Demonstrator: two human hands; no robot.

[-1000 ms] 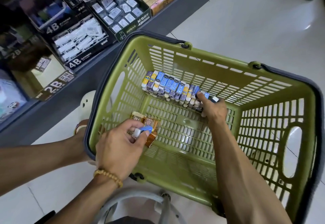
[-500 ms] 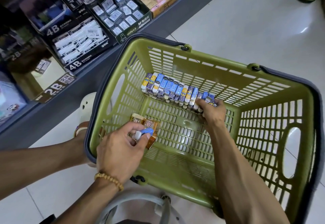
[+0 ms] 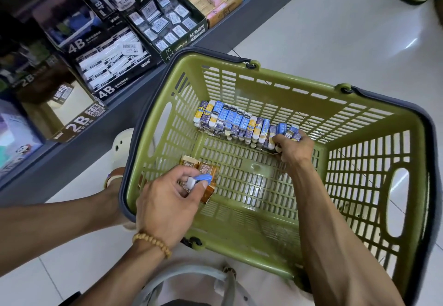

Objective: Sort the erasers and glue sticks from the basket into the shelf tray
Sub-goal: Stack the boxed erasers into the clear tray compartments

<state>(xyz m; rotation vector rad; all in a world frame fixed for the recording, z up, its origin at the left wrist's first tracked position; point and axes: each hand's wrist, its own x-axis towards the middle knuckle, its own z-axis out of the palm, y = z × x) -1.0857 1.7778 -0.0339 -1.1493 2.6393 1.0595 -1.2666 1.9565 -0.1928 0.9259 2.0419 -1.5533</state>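
Pale floor tiles (image 3: 335, 29) hold a green basket (image 3: 374, 123) beside shelf boxes (image 3: 112, 65). Far inside, erasers (image 3: 230, 118) line the wall; the right hand (image 3: 293, 146) clutches several, probably gathering. The left hand (image 3: 167, 200) pinches one blue eraser (image 3: 200, 180).

left grip (image 3: 171, 200): my fingers curled, thumb and forefinger pinching
right grip (image 3: 293, 146): my fingers bent down, closed, arm stretched further forward than the left
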